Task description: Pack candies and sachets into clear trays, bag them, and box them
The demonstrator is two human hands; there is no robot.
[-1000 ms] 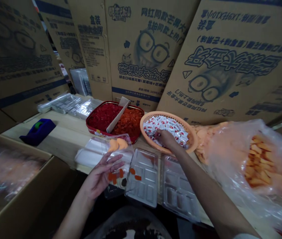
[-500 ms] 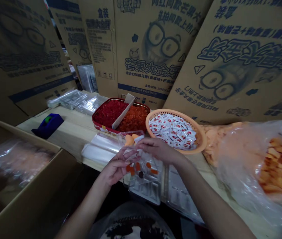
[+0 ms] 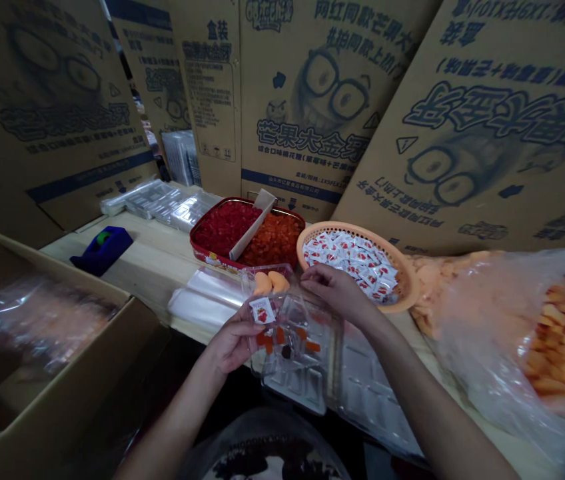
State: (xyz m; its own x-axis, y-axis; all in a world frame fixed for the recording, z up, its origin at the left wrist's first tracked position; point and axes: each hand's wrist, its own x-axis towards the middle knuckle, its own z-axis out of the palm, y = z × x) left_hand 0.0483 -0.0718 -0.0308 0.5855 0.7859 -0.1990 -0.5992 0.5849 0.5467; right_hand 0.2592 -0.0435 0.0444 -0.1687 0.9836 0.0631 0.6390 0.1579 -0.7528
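My left hand [image 3: 236, 341] is closed on the edge of a clear plastic tray [image 3: 295, 380] with moulded compartments. Several orange gummy pieces [image 3: 281, 335] and one dark piece [image 3: 286, 351] lie in it. A small white sachet [image 3: 262, 311] with a red print sits at the tray's upper end, by my left fingers. Just beyond, two orange curved sweets [image 3: 271, 283] rest in a clear compartment. My right hand [image 3: 331, 288] hovers above the tray's upper right, beside the sachet basket. Its fingers are loosely bent and apart, with nothing visible in them.
An orange basket [image 3: 410, 293] holds many white sachets. Left of it stands a divided red tin [image 3: 202, 252] of red and orange pieces. A bag of orange sweets [image 3: 482, 333] lies right. A blue tape dispenser [image 3: 101, 251], clear film [image 3: 202, 300] and an open carton [image 3: 77, 347] are left.
My right hand has let go of the white sachet and moved right, away from my left hand. The sachet now lies in view at the tray's upper end.
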